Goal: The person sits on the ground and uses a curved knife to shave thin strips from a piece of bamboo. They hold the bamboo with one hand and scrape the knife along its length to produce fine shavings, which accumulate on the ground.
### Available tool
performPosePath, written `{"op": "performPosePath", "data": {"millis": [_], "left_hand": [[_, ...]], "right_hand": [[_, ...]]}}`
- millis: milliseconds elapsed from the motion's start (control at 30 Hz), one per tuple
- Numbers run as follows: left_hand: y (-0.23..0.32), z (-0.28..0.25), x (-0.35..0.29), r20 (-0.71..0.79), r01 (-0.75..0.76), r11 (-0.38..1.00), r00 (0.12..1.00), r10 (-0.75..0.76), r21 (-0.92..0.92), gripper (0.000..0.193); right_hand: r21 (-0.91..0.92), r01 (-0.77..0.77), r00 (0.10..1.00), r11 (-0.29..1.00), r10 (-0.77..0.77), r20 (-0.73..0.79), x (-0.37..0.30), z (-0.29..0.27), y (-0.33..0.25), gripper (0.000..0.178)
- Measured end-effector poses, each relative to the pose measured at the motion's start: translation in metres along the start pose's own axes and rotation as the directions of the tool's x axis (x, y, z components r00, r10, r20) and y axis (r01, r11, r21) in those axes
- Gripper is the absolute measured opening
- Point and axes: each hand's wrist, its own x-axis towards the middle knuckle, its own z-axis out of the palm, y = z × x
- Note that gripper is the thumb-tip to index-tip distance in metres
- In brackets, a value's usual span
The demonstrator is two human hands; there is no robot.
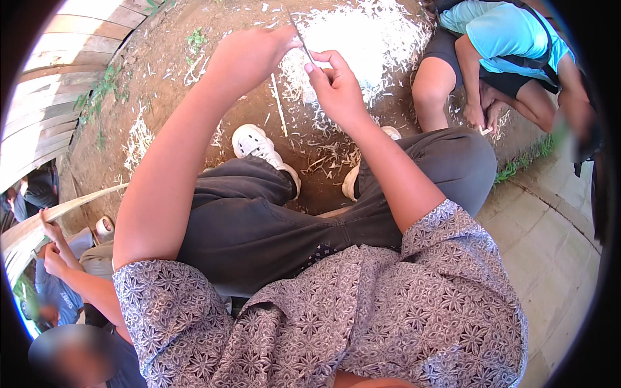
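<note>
Out in front of me, a slim dark knife-like blade (299,35) points up and away at a slant. My right hand (337,90) is closed around its lower end, with the thumb pressed along it. From the left, my left hand (255,55) pinches at the blade's middle, its fingertips partly hidden behind the wrist. Whether a small sliver also sits between the fingers is too fine to make out. Below both hands, a bright heap of pale wood shavings (362,45) covers the soil.
A thin pale stick (279,107) lies on the dirt near my white clog (255,143). At right, a crouching person in a turquoise shirt (511,32) works low. Another person at left grips a long pale strip (65,208). Plank boards (71,58) line the far left.
</note>
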Motion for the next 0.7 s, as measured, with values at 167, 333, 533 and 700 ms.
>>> {"op": "performPosePath", "data": {"millis": [167, 333, 533, 700], "left_hand": [[-0.037, 0.008, 0.001, -0.029, 0.092, 0.995, 0.995, -0.093, -0.024, 0.029], [-0.031, 0.004, 0.007, -0.043, 0.122, 0.992, 0.991, -0.124, -0.037, 0.031], [-0.021, 0.004, 0.01, 0.0, 0.121, 0.989, 0.993, -0.121, -0.083, 0.031], [-0.005, -0.001, 0.011, 0.011, 0.049, 0.998, 0.999, -0.049, -0.045, 0.031]], "right_hand": [[-0.295, -0.202, 0.979, 0.934, 0.199, -0.042, -0.012, -0.022, 0.054, 0.026], [-0.21, -0.185, 0.983, 0.96, 0.179, -0.044, -0.006, -0.021, 0.043, 0.029], [0.05, -0.11, 0.993, 0.993, 0.112, -0.048, 0.001, -0.011, -0.009, 0.027], [-0.009, -0.04, 0.999, 0.999, 0.04, -0.022, 0.007, -0.005, -0.02, 0.028]]}}
